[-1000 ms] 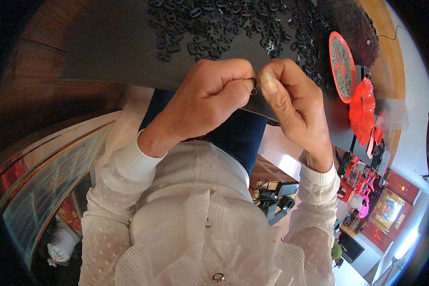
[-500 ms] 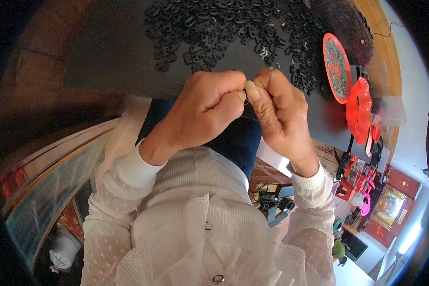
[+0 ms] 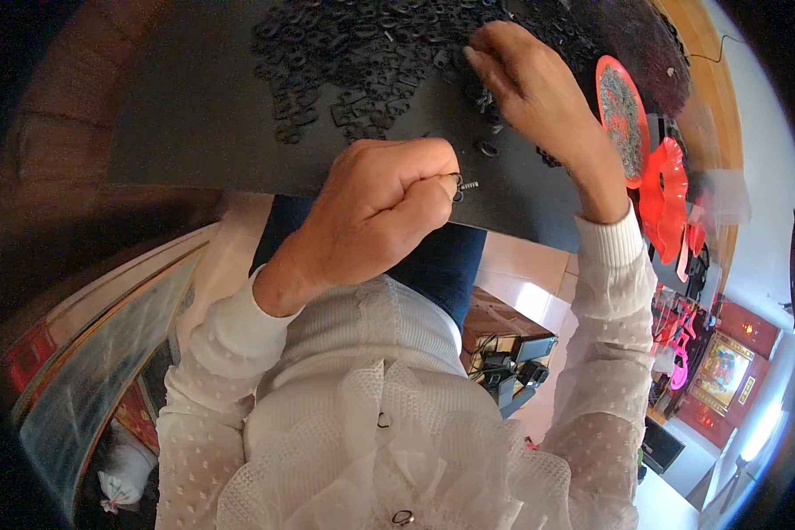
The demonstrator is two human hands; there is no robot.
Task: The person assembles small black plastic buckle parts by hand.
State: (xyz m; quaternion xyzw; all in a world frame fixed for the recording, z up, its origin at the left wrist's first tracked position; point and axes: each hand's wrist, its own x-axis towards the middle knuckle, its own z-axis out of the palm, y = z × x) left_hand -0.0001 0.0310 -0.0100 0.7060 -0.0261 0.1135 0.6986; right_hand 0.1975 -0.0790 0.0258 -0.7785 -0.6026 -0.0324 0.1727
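Observation:
My left hand (image 3: 384, 199) is closed in a pinch near the table's front edge. Between its thumb and forefinger is a small black plastic piece (image 3: 458, 188), mostly covered by the fingers, with a small metal spring (image 3: 470, 185) sticking out to the right. My right hand (image 3: 534, 84) reaches over the right part of a pile of black plastic pieces (image 3: 362, 75). Its fingers curl together at the pile, and whatever they grip is hidden. Below its fingertips lies a small cluster of springs (image 3: 482, 100), partly covered by the hand.
To the right, a red oval dish (image 3: 623, 119) holds many small grey metal bits. A wavy-edged red dish (image 3: 662, 199) stands nearer. One loose black piece (image 3: 487, 148) lies on the dark table (image 3: 194, 115). Below are a cardboard box (image 3: 495, 322) and black devices (image 3: 503, 371).
My right hand has left my left hand and moved up and right to the pile. A spring now shows at the black piece in my left hand, which has barely moved.

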